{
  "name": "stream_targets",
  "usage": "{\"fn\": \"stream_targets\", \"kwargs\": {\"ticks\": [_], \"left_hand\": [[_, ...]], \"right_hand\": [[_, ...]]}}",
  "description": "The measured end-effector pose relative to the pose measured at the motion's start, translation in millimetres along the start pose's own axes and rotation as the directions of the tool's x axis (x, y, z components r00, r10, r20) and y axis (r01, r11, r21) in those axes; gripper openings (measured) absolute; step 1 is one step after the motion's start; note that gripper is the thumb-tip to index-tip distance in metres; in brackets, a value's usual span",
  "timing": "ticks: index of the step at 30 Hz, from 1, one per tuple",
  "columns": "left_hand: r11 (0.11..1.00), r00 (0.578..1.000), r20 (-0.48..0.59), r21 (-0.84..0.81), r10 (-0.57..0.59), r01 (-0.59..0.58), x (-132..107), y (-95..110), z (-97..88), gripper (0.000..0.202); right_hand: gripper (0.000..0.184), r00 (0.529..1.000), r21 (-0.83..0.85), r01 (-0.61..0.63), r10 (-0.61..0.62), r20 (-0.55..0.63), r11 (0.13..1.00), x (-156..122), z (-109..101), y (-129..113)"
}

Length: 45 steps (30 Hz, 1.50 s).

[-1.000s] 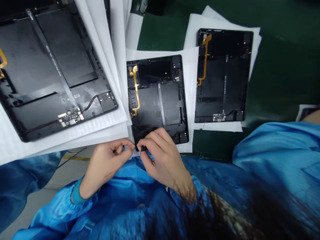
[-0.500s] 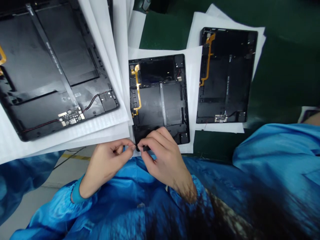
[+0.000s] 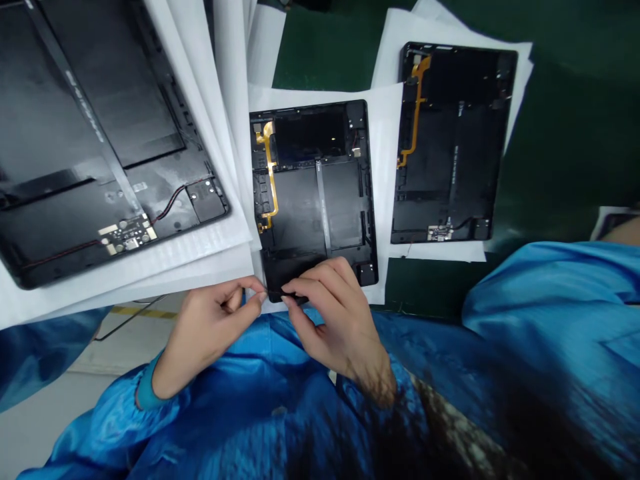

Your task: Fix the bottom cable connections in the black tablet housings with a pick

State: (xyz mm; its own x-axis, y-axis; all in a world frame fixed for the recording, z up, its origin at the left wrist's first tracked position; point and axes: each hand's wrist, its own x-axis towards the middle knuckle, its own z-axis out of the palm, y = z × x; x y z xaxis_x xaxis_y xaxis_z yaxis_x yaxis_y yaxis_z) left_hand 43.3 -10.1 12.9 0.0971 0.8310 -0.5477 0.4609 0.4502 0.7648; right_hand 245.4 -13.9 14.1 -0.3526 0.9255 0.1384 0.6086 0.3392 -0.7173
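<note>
An opened black tablet shell (image 3: 315,200) with a yellow flex cable lies on white foam sheet (image 3: 385,173) in front of me. My left hand (image 3: 210,327) is pinched at the shell's near left corner, fingertips together. My right hand (image 3: 335,313) is curled just beside it, thumb and forefinger pinching a small dark part (image 3: 293,298) at the shell's near edge. The fingertips of both hands nearly touch. What the left fingers hold is too small to make out.
A larger opened tablet shell (image 3: 100,147) rests on stacked white foam sheets at the left. Another shell (image 3: 450,147) lies on foam on the green table (image 3: 565,120) at the right. A blue sleeve of a person nearby (image 3: 550,313) fills the right.
The view has shifted slightly. My right fingers have slid a little along the near edge of the shell; both hands keep their pinch at the corner.
</note>
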Motion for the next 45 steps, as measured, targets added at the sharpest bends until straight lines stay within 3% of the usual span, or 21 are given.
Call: {"fn": "stream_targets", "kwargs": {"ticks": [6, 16, 22, 28, 31, 36, 45], "left_hand": [[0.996, 0.997, -0.011, -0.026, 0.08, -0.081, -0.6, -9.6, 1.0, 0.034], [0.997, 0.998, 0.019, -0.04, 0.062, -0.061, -0.4, -9.8, -0.3, 0.033], [0.996, 0.995, 0.051, -0.016, 0.083, -0.083, 0.1, -9.0, -2.2, 0.031], [0.981, 0.979, 0.056, 0.004, 0.196, -0.196, -0.4, -14.0, -3.4, 0.029], [0.944, 0.944, 0.028, 0.026, 0.328, -0.328, -1.0, -17.2, -3.3, 0.016], [0.84, 0.845, 0.004, 0.106, 0.534, -0.532, -1.6, -16.1, -1.1, 0.012], [0.719, 0.736, -0.014, 0.225, 0.677, -0.657, -1.0, -16.4, 5.4, 0.004]], "right_hand": [[0.021, 0.998, -0.138, 0.019, -0.009, 0.067, 0.99, -2.1, 2.2, -4.6], [0.009, 0.996, -0.114, -0.017, 0.027, 0.085, 0.993, -3.3, 6.8, -4.8], [0.019, 0.986, -0.218, 0.011, 0.026, 0.166, 0.976, 4.5, 5.6, -7.5], [0.019, 0.982, -0.219, 0.028, 0.013, 0.188, 0.975, 4.2, 4.9, -5.6], [0.019, 0.979, -0.151, 0.004, 0.027, 0.202, 0.989, 3.8, 2.7, -4.8], [0.02, 0.984, -0.097, 0.011, 0.007, 0.177, 0.995, 2.9, 2.2, -3.0], [0.018, 0.987, -0.13, 0.06, -0.039, 0.159, 0.99, 4.3, 4.9, 0.4]]}}
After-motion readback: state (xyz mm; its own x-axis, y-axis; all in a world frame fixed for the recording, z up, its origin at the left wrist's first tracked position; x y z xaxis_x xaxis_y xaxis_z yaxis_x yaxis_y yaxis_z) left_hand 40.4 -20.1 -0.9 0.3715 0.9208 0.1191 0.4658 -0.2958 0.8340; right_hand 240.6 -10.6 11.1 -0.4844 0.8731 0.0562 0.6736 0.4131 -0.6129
